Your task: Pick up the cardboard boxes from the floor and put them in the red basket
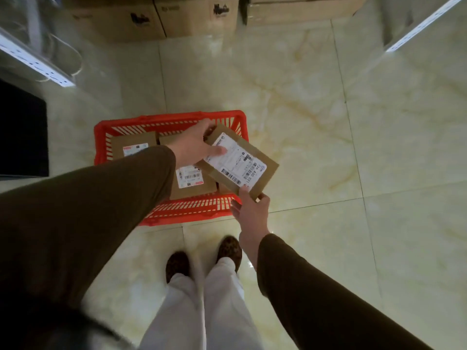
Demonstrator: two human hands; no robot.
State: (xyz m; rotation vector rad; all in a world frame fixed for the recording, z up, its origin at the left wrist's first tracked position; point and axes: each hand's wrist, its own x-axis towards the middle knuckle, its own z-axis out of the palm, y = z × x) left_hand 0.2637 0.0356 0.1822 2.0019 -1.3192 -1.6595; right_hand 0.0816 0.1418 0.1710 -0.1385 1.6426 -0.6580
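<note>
A red plastic basket stands on the tiled floor in front of my feet. Inside it lie two labelled cardboard boxes, one at the far left and one in the middle, partly hidden by my left sleeve. Over the basket's right side I hold a flat cardboard box with a white shipping label. My left hand grips its far corner, thumb on the label. My right hand pinches its near corner from below.
Large cardboard cartons are stacked at the far end of the aisle. Metal shelf edges run along the left and upper right. A dark mat lies at the left. Pale marble tiles spread to the right.
</note>
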